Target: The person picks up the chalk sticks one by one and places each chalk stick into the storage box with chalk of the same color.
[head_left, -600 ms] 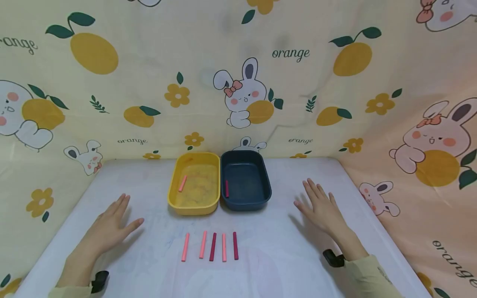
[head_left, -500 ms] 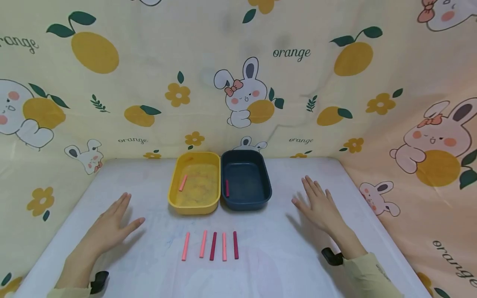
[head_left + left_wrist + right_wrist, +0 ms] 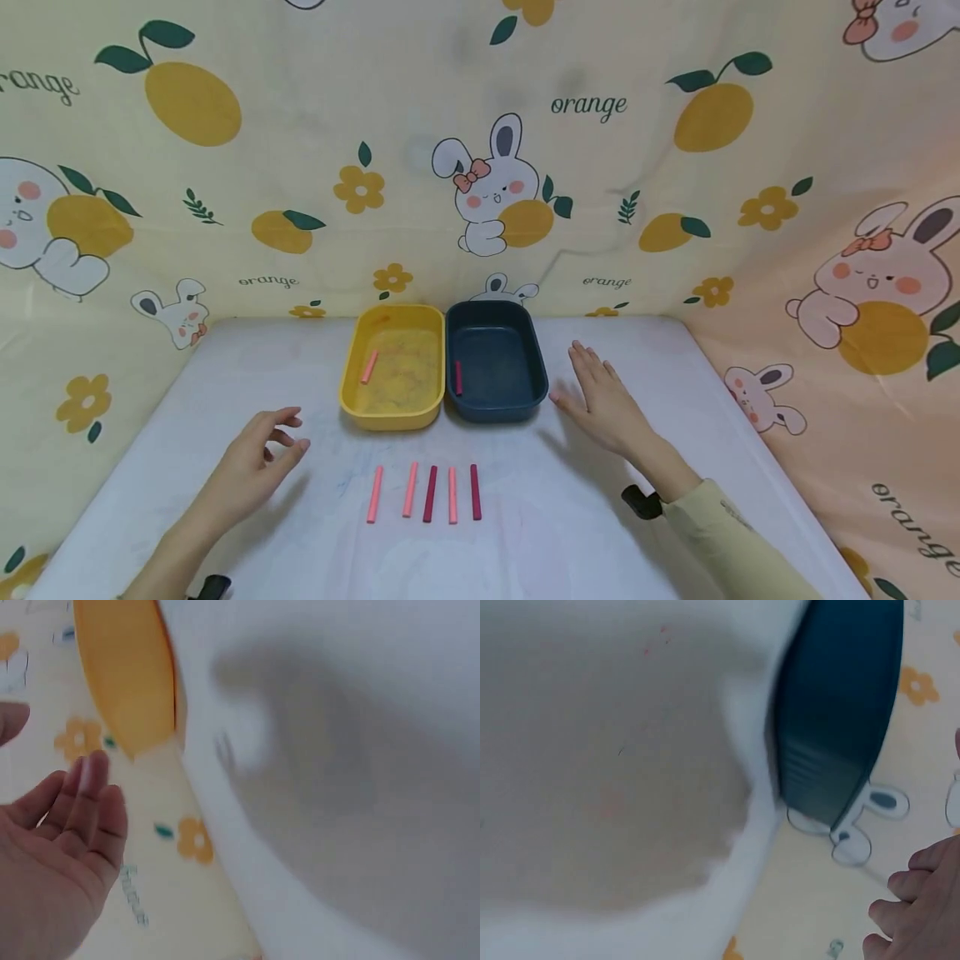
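Note:
My left hand hovers over the table left of the yellow bin, its fingers loosely bent around nothing. Over the table beside the dark blue bin is my right hand, fingers straight and holding nothing. In front of the bins lies a row of slim crayon-like sticks: three pink ones, such as the leftmost pink stick, and two dark red ones, such as the rightmost dark red stick. One pink stick lies inside the yellow bin; another dark red stick lies inside the blue bin.
Both bins stand side by side at the back of the white table. Behind and beside it hangs a cream cloth printed with rabbits and oranges. Each wrist wears a small black camera, such as the right wrist camera.
My left hand has moved a little right and its fingers have bent. My right hand has moved left, closer to the blue bin. The sticks and bins have stayed in place.

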A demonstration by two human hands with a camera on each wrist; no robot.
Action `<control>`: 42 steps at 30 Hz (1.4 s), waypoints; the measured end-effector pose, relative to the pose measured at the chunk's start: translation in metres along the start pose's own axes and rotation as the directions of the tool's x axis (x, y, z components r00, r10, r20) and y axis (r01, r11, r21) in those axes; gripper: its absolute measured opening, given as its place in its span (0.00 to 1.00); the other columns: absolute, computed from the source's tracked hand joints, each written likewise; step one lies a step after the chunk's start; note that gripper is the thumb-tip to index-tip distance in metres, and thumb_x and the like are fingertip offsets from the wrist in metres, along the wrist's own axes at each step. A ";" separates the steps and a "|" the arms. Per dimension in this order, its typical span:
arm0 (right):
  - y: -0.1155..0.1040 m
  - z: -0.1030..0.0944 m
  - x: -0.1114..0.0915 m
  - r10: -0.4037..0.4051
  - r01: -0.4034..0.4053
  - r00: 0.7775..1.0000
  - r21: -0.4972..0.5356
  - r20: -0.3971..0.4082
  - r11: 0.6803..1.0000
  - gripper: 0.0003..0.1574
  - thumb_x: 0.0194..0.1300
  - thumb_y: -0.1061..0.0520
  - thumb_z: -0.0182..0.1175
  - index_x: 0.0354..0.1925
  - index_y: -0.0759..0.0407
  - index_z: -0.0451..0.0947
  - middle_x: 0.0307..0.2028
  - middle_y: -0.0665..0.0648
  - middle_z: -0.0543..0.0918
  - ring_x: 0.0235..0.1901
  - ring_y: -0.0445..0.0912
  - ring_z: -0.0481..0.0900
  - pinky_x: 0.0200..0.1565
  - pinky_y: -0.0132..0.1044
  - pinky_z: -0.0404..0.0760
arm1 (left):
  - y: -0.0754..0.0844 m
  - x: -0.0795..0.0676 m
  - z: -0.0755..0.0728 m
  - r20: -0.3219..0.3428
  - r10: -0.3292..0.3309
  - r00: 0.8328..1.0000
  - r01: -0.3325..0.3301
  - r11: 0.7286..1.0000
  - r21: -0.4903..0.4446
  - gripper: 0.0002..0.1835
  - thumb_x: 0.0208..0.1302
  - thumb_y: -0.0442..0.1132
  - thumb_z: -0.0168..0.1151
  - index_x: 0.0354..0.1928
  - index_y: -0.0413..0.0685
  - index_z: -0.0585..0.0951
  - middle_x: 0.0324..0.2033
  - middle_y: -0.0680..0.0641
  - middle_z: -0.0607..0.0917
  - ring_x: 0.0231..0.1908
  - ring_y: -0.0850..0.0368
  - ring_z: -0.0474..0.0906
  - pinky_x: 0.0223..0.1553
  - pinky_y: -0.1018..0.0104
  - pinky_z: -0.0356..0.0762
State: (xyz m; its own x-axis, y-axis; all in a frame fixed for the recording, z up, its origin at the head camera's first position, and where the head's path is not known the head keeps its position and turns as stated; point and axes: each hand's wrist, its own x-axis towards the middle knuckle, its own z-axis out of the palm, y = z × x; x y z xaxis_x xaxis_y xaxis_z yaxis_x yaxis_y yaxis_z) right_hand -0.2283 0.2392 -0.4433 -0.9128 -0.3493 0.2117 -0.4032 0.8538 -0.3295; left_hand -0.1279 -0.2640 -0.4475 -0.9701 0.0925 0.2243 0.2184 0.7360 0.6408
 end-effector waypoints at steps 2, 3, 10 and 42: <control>-0.004 0.003 0.004 -0.015 0.015 1.000 -0.013 0.016 1.000 0.54 0.77 0.33 0.53 0.81 0.68 0.49 0.82 0.64 0.50 0.80 0.62 0.48 0.77 0.61 0.47 | 0.006 -0.002 0.006 -0.013 0.011 1.000 -0.011 0.999 -0.048 0.23 0.71 0.38 0.67 0.64 0.37 0.75 0.49 0.43 0.81 0.42 0.58 0.78 0.37 0.68 0.75; -0.006 0.005 0.006 -0.024 0.025 0.999 -0.019 0.024 1.000 0.54 0.77 0.33 0.53 0.81 0.68 0.49 0.82 0.64 0.50 0.80 0.62 0.48 0.77 0.61 0.48 | 0.008 -0.003 0.009 -0.010 0.010 1.000 -0.011 0.997 -0.075 0.22 0.71 0.37 0.67 0.63 0.37 0.76 0.47 0.45 0.81 0.41 0.61 0.77 0.36 0.69 0.74; -0.016 0.014 0.019 -0.049 0.054 0.995 -0.048 0.089 0.997 0.57 0.76 0.30 0.51 0.81 0.68 0.48 0.82 0.65 0.49 0.80 0.62 0.49 0.77 0.60 0.48 | 0.019 -0.002 0.029 0.121 -0.067 0.990 0.096 0.964 -0.249 0.21 0.70 0.35 0.67 0.62 0.36 0.77 0.43 0.47 0.82 0.37 0.64 0.77 0.35 0.69 0.77; -0.017 0.037 0.039 -0.021 0.037 0.980 -0.075 0.196 0.996 0.56 0.79 0.30 0.46 0.81 0.69 0.44 0.83 0.65 0.41 0.81 0.62 0.43 0.77 0.61 0.44 | 0.031 0.011 0.078 0.373 -0.151 0.916 0.187 0.980 -0.062 0.24 0.59 0.39 0.77 0.55 0.40 0.81 0.31 0.54 0.77 0.30 0.58 0.71 0.30 0.67 0.69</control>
State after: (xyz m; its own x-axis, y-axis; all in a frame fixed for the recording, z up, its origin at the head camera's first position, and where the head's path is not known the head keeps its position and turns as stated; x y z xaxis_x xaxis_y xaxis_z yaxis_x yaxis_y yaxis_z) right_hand -0.2599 0.1969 -0.4632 -0.8992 -0.4363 0.0339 -0.4302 0.8671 -0.2511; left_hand -0.1403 -0.1878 -0.4827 -0.9607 0.2235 -0.1649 0.0394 0.6976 0.7154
